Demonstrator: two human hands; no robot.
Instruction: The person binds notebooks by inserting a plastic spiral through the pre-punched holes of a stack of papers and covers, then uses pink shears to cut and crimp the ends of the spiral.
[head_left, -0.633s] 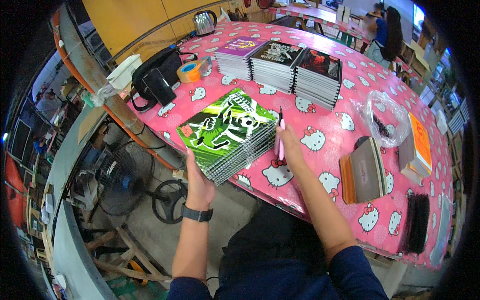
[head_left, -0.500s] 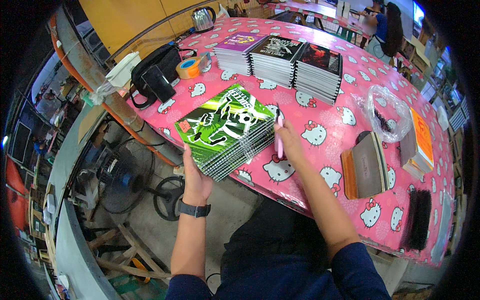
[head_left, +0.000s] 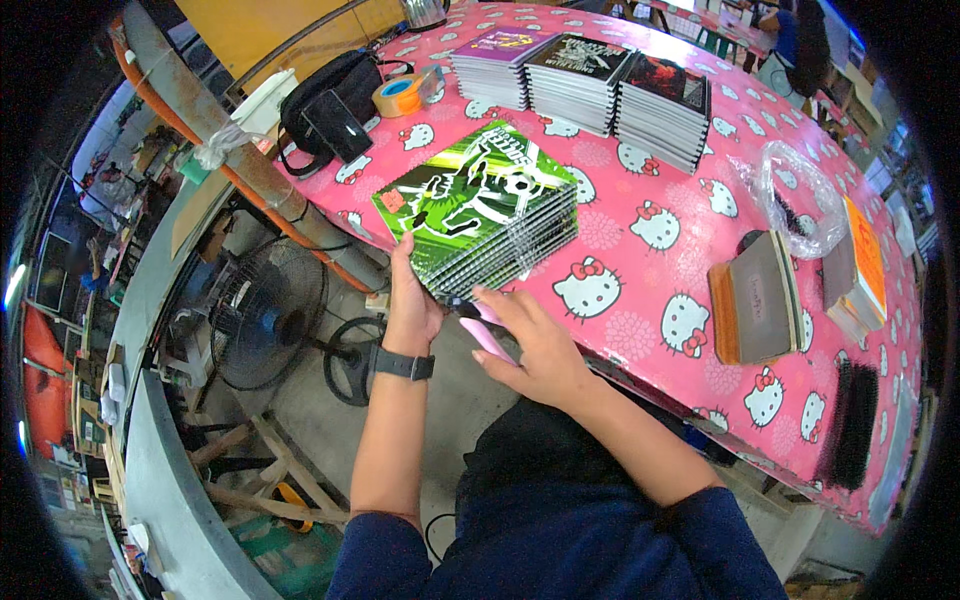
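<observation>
A stack of green spiral-bound notebooks (head_left: pixel 478 205), with a footballer on the top cover, lies near the left edge of the table. My left hand (head_left: pixel 412 310) grips its near left corner, thumb on the cover's edge and the other fingers hidden underneath. In my right hand (head_left: pixel 540 350) is a pair of pink-handled pliers (head_left: pixel 488 337), held around the grips. Their dark jaws reach the stack's near corner, at the ends of the spiral bindings, close to my left fingers. Exactly what the jaws touch is too small to tell.
Behind stand three notebook stacks: purple (head_left: pixel 497 75), black (head_left: pixel 573 85) and dark red (head_left: pixel 662 110). A black bag (head_left: pixel 320 110) and orange tape (head_left: pixel 400 96) lie back left. Rightward are a plastic-wire coil (head_left: pixel 800 200), grey-covered pads (head_left: pixel 760 300) and black spirals (head_left: pixel 853 425). A fan (head_left: pixel 265 310) stands below left.
My right hand has brought the pliers from the stack's right side to its near corner, beside my left hand. The left hand keeps its grip. The whole view has shifted slightly.
</observation>
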